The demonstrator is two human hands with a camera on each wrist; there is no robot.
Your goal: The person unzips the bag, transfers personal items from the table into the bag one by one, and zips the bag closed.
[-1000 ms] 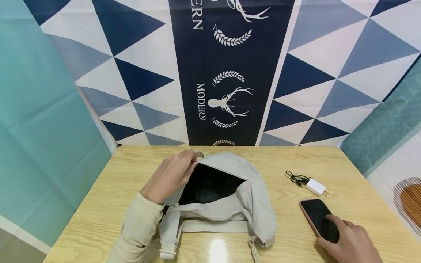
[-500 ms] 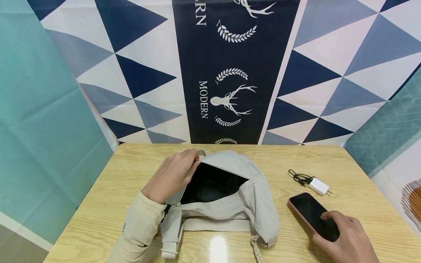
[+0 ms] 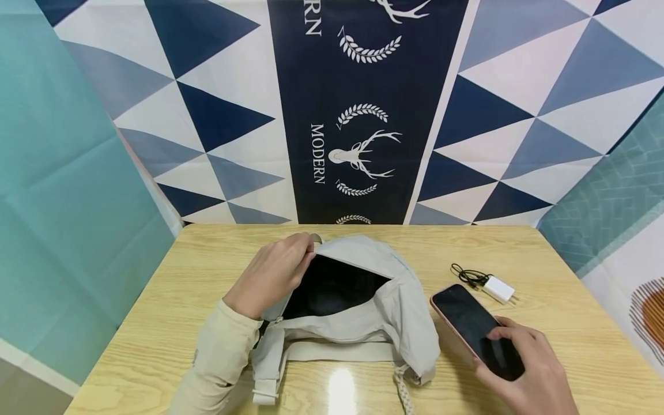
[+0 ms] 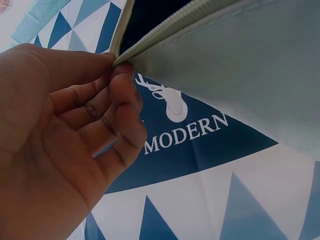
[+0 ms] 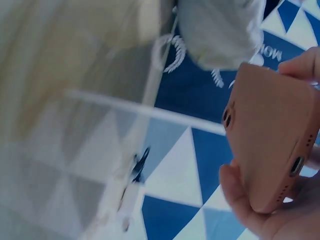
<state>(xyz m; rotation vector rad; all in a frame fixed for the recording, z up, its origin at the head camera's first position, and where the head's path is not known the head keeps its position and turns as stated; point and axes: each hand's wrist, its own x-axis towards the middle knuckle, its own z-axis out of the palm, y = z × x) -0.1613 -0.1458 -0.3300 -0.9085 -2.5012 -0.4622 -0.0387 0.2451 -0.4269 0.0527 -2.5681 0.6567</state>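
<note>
Phone, dark-screened and pink-cased, gripped by right hand; left hand pinches grey bag open.

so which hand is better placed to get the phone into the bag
Right. The right hand already grips the phone, lifted beside the bag. The left hand pinches the bag's zipper edge, holding the mouth open.

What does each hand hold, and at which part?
Left hand pinches the grey bag at its zipper edge; right hand holds the phone by its lower end.
</note>
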